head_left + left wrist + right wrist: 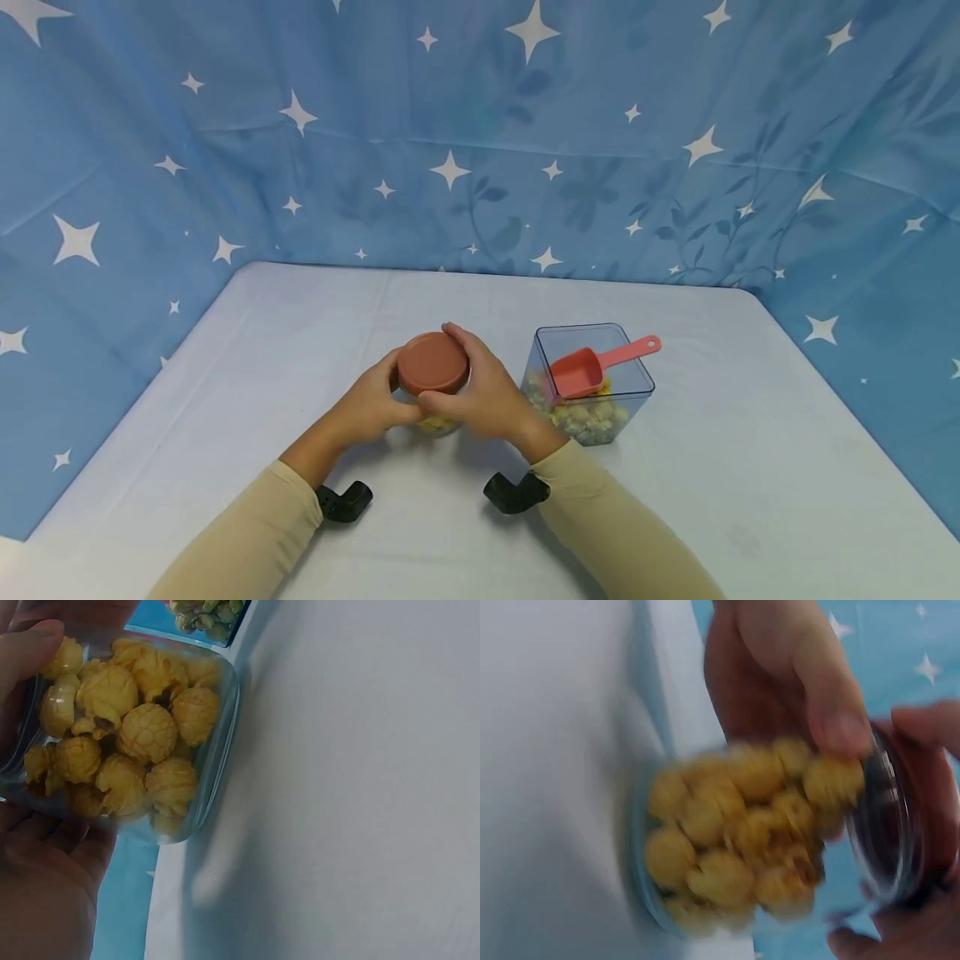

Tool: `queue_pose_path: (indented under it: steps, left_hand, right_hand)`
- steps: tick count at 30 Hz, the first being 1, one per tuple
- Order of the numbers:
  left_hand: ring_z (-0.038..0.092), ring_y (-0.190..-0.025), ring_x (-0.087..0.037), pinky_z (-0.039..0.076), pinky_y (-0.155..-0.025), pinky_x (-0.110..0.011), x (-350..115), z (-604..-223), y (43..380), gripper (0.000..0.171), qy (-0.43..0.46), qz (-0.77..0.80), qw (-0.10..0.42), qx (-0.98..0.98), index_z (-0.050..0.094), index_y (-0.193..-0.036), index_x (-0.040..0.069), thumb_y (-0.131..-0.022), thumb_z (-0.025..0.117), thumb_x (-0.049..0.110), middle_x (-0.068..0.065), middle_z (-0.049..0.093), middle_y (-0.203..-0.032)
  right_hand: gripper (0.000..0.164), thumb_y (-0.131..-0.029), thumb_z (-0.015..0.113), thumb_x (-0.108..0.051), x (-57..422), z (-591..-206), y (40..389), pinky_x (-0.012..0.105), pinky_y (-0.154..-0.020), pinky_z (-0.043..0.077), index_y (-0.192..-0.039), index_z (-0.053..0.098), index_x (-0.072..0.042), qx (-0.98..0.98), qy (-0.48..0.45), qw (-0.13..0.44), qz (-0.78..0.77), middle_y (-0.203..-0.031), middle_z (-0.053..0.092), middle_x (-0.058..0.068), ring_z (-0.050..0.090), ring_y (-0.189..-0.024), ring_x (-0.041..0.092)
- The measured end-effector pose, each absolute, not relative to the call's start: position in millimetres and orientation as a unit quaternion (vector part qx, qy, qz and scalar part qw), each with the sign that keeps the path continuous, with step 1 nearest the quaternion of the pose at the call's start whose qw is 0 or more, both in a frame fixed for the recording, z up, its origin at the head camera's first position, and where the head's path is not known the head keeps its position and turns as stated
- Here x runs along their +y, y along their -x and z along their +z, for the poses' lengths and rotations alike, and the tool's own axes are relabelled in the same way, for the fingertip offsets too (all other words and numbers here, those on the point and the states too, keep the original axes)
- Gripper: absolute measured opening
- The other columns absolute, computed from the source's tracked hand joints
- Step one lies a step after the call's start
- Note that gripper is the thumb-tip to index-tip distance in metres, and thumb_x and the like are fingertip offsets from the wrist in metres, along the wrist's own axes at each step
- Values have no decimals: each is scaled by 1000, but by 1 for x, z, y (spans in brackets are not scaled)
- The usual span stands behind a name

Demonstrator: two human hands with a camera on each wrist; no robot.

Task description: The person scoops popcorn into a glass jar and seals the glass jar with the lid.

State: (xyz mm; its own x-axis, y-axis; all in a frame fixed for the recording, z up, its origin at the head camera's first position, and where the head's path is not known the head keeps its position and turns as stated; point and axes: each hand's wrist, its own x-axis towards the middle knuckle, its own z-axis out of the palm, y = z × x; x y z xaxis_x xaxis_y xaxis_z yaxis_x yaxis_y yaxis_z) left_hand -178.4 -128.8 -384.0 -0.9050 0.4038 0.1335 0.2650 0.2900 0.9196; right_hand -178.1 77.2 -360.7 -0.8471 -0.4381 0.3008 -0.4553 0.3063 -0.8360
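Both hands are on a clear jar [437,426] of yellow popcorn with a round brown lid [432,363], held just above the table's middle. My left hand [369,407] grips the jar's side, its thumb toward the front. My right hand [489,392] curls round the lid's rim from the right, fingers at the far edge and thumb at the near edge. In the left wrist view the popcorn [146,733] shows through the clear wall. The right wrist view is blurred; the jar lies sideways there. How firmly the lid sits on the jar cannot be told.
Right of the hands stands a clear square container [637,400] with pale green and yellow popcorn. A red scoop [579,372] rests in it, its handle over the rim. A white cloth covers the table [750,467]; a blue starry curtain [480,108] hangs behind.
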Motion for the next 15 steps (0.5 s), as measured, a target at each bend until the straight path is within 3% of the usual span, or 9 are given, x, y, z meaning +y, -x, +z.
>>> queue_pose_path:
  steps: [5,15]
  left_hand:
    - [41,-138,-33,32,-112,-55,-128,-387,179,83,-215,555,54,802,36,-150,0,-83,82,15,-14,50,-144]
    - [41,-138,-33,34,-111,-55,-124,-387,174,85,-179,552,53,812,34,-152,3,-82,81,18,-12,50,-144]
  right_hand:
    - [90,-84,80,-17,81,-360,181,45,-105,45,-154,28,3,-795,-282,-19,536,-144,49,15,51,-128,27]
    - [88,-83,83,-22,61,-369,159,47,-95,52,-147,34,11,-836,-226,132,483,-138,49,25,56,-119,35]
